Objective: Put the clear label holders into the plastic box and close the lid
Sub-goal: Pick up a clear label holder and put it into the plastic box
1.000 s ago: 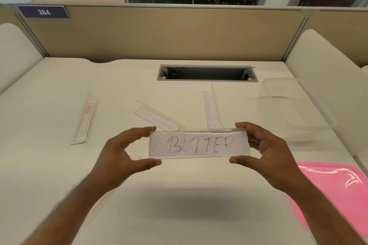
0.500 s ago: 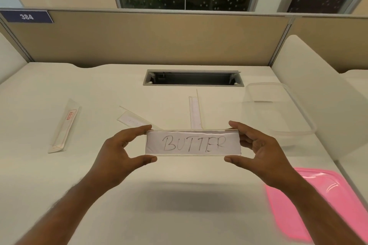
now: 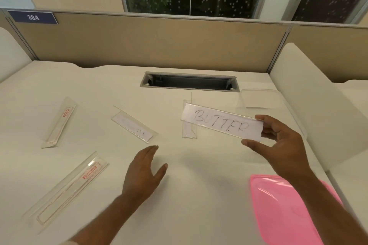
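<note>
My right hand (image 3: 278, 141) pinches the right end of a clear label holder with a paper reading BUTTER (image 3: 221, 122), held tilted above the desk. My left hand (image 3: 143, 171) hovers low over the desk, fingers apart, holding nothing. The clear plastic box (image 3: 256, 98) stands open at the far right, partly hidden behind my right hand. Its pink lid (image 3: 282, 211) lies at the near right. More clear label holders lie on the desk: one at the near left (image 3: 65, 191), one at the far left (image 3: 59, 122), one in the middle (image 3: 134, 124), one under the held label (image 3: 188, 130).
A cable slot (image 3: 189, 82) opens in the white desk (image 3: 199, 175) at the back. Tan partition walls (image 3: 151, 43) close the back, and white side panels (image 3: 314, 101) rise on the right and left.
My left hand let go of the BUTTER label holder and dropped toward the desk. My right hand carried the holder right and away, toward the box. The view shifted.
</note>
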The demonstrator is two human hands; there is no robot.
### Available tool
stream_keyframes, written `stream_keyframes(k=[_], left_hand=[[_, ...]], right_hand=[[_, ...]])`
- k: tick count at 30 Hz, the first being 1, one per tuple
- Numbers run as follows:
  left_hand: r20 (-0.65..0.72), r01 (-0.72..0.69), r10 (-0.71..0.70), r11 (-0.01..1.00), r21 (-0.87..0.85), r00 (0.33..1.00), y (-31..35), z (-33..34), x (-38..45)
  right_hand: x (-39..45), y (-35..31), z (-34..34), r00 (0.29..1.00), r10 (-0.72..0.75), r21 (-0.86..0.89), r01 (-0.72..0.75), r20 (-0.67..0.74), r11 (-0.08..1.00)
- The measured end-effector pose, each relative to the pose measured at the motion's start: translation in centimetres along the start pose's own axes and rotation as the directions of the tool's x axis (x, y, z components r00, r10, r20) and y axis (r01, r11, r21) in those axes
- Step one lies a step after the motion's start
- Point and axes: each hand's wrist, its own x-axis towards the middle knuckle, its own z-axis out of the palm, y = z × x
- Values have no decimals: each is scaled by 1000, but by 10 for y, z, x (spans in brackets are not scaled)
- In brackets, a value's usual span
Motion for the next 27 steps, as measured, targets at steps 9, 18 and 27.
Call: stream_keyframes(k=[9, 18, 27], left_hand=[[192, -51, 6, 972, 231, 981, 2, 47, 11], [217, -86, 14, 942, 325, 976, -1, 52, 11], [217, -80, 8, 942, 327, 976, -2, 53, 11]], right_hand=[[27, 26, -37, 928, -30, -226, -59, -370, 972], [43, 53, -51, 864, -82, -446, -174, -497, 878], [72, 80, -25, 917, -40, -513, -186, -398, 838]])
